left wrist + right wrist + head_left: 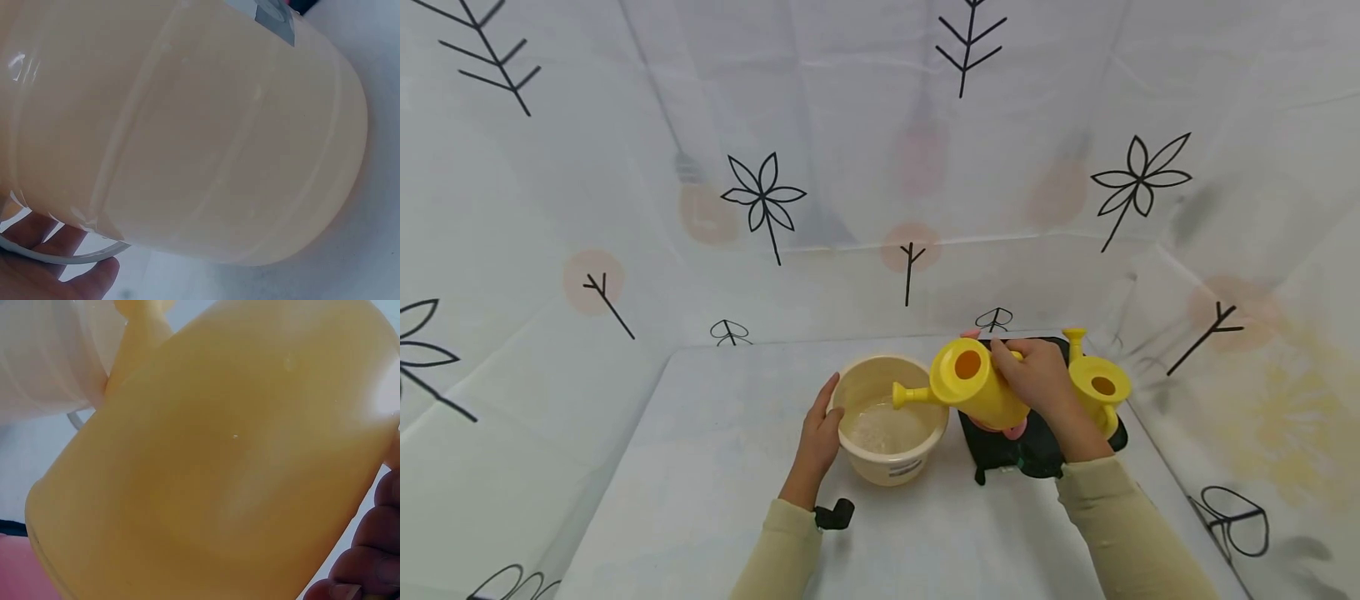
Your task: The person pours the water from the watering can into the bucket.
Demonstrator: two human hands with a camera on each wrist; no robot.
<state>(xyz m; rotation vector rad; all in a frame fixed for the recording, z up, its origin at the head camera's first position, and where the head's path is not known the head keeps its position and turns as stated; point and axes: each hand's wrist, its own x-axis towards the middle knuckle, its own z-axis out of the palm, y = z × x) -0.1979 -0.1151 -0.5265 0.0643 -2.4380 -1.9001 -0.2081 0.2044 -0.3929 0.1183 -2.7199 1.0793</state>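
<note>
Head view: your right grip (1037,375) is closed round the handle side of a yellow can (992,404). Your left grip (822,429) grasps the tub (891,475) at its left side, near the rim; from the left wrist, its fingers pass by a thin grey loop (81,258) on the tub's side.

What matters most is how can and tub lie: the can hangs to the left of your right grip, its long axis tilted, mouth up and toward the tub, base down to the right. Its spout (912,396) points left over the tub's right rim, so your right hand governs the tilt and your left, nearer the tub, steadies it. You can't tell from here whether water runs.

Farther out, count two yellow cans, the second (1099,387) upright just beyond your right wrist; one tub; one black mat (996,454), with pink (1017,430) showing under the held can, its pieces too covered to count; one white counter (722,467) beneath everything.
</note>
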